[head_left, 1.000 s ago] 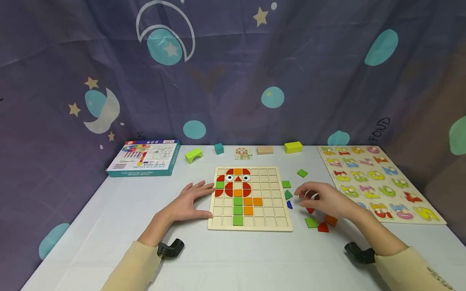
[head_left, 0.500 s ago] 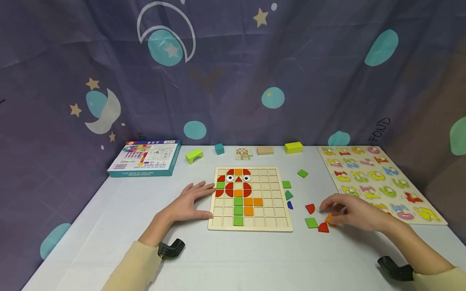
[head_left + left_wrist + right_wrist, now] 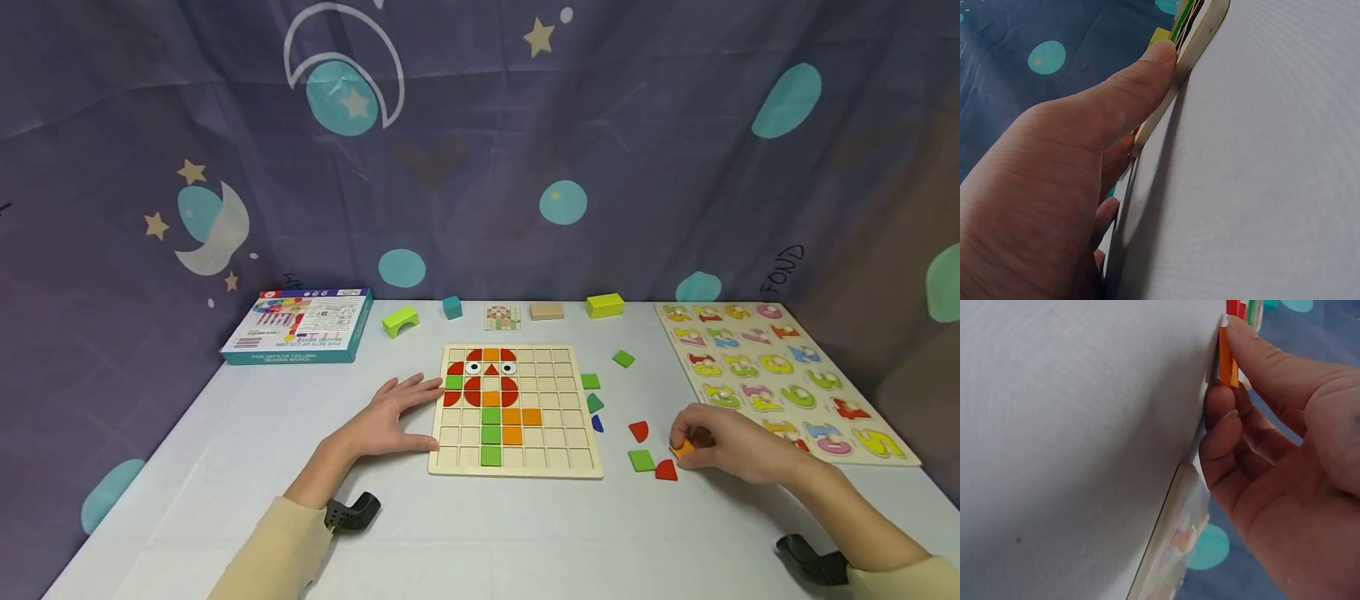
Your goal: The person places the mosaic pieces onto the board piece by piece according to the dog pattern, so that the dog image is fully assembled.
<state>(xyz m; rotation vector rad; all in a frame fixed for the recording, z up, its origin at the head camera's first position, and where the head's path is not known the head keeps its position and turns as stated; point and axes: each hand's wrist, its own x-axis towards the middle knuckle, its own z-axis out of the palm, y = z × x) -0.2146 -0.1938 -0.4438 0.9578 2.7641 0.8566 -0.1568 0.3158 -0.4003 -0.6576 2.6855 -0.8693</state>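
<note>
My left hand rests with straight fingers along the left edge of a wooden grid board; in the left wrist view its thumb lies on the board's rim. Red, green and orange pieces sit in the board's left and middle cells, with two eye tiles near the top. Right of the board, my right hand pinches an orange square tile between thumb and fingers, low over the table. Close by lie a red quarter-round piece, another red piece and a green square tile.
Green pieces and a blue piece lie along the board's right side. A number puzzle board is at the right. At the back stand a box, a green arch block, a pattern card and several other blocks.
My right hand has moved right and toward me from beside the board, and its thumb and fingers have closed on the orange square tile. The left hand has stayed put.
</note>
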